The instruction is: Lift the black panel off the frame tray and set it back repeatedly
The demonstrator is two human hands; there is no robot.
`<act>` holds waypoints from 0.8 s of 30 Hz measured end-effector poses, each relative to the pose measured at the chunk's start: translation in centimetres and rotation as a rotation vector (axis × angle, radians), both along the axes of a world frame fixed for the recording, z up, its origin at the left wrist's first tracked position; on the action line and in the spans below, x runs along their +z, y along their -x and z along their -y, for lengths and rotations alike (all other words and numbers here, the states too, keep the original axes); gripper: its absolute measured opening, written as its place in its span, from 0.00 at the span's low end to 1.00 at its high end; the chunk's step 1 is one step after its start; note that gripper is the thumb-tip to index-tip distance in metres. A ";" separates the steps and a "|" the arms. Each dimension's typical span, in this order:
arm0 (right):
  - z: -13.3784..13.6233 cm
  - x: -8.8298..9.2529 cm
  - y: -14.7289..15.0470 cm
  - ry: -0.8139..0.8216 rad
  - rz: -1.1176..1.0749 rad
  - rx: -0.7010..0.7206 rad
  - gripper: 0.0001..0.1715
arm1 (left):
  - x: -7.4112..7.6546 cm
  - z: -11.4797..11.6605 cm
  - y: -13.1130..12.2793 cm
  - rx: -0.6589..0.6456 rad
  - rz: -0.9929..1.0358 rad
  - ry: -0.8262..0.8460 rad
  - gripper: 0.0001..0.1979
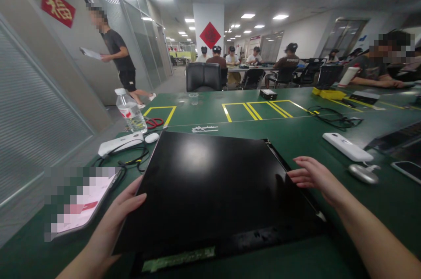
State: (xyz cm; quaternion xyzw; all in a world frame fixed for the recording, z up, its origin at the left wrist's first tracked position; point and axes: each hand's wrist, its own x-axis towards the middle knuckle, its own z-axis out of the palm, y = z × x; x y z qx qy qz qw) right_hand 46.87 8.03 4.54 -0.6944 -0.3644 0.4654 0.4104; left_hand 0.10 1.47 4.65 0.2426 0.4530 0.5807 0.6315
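A black, glossy display panel [210, 178] lies tilted in front of me, its left side raised. My left hand [126, 202] grips its left edge, thumb on top and fingers hidden underneath. Along the right edge, my right hand [312, 178] has its fingers stretched out, the tips at or just above the edge; I cannot tell if they touch. Below the panel shows a dark frame [250, 237], with a green strip [179, 259] at the near side. A small pale piece [321, 216] sits at the near right corner.
On the green table [204, 114] stand a water bottle [130, 111], red-handled scissors [154, 123], a lit tablet-like screen [82, 204], a white device [347, 147], a silver mouse [363, 173] and black cables [335, 117]. One person [116, 48] walks at left; several sit beyond.
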 end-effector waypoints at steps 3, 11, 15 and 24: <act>-0.1 -0.2 -0.2 -0.012 0.014 0.008 0.18 | 0.7 0.8 -1.7 -0.034 -0.026 0.037 0.45; -0.2 -0.4 -0.4 -0.034 0.056 0.010 0.19 | 0.7 0.2 -1.9 -0.065 -0.058 0.047 0.42; -0.2 -0.3 -0.5 -0.026 0.049 -0.020 0.18 | 1.1 0.4 -2.3 -0.072 -0.099 0.065 0.39; -0.3 -0.5 -0.6 -0.031 0.105 -0.002 0.12 | 0.6 0.4 -2.9 -0.055 -0.152 0.074 0.39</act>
